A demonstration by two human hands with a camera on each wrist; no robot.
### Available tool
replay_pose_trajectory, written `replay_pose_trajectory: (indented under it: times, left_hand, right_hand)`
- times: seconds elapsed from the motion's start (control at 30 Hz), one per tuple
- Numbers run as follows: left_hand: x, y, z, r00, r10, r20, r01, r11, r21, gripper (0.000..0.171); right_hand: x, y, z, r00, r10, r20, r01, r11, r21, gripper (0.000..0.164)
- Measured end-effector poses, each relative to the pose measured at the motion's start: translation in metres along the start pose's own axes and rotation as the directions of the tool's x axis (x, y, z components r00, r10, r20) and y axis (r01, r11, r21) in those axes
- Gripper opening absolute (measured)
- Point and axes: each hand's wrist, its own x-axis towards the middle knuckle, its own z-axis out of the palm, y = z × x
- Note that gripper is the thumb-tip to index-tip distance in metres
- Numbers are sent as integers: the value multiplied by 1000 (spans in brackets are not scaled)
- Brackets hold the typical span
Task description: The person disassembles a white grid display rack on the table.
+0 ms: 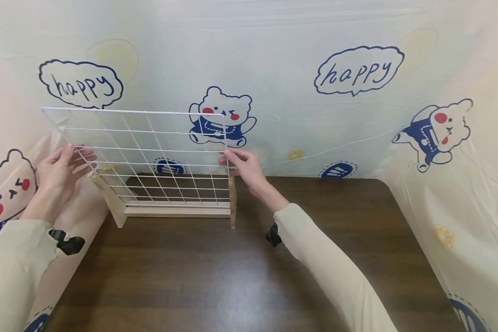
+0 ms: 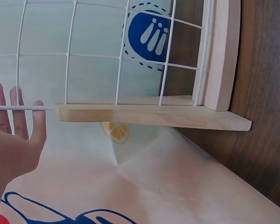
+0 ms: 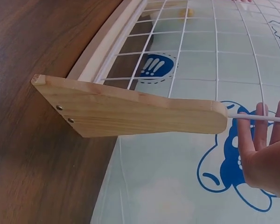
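A white wire grid panel (image 1: pixel 133 111) stands in a pale wooden stand (image 1: pixel 178 213) at the back left of the table. My left hand (image 1: pixel 58 173) holds the panel's left edge wire, just above the stand's left side piece (image 1: pixel 109 198). On the opposite edge, my right hand (image 1: pixel 248 169) pinches the wire above the right side piece (image 1: pixel 233 203), thumb in front. Fingers reach behind the edge wire in both wrist views, for the left hand (image 2: pixel 14 149) and the right hand (image 3: pixel 266 156). Two screw heads (image 3: pixel 65 114) show in the right side piece's outer face.
A dark brown wooden table (image 1: pixel 232 276) lies under the stand. Pale cloth (image 1: pixel 282 27) printed with bears and "happy" bubbles hangs behind the table and along both sides. Each sleeve cuff carries a black device (image 1: pixel 68 242).
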Motion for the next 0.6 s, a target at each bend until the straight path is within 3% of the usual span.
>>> replay_pose_trajectory:
  times: [0.4, 0.6]
  left_hand:
    - [-1, 5, 3, 1000, 21, -10, -21, 1000, 18, 27]
    - [1, 5, 9, 996, 80, -23, -80, 997, 23, 30]
  right_hand:
    - [-1, -1, 7, 999, -14, -31, 15, 999, 36, 33]
    - [-2, -9, 8, 999, -16, -46, 17, 1000, 21, 32]
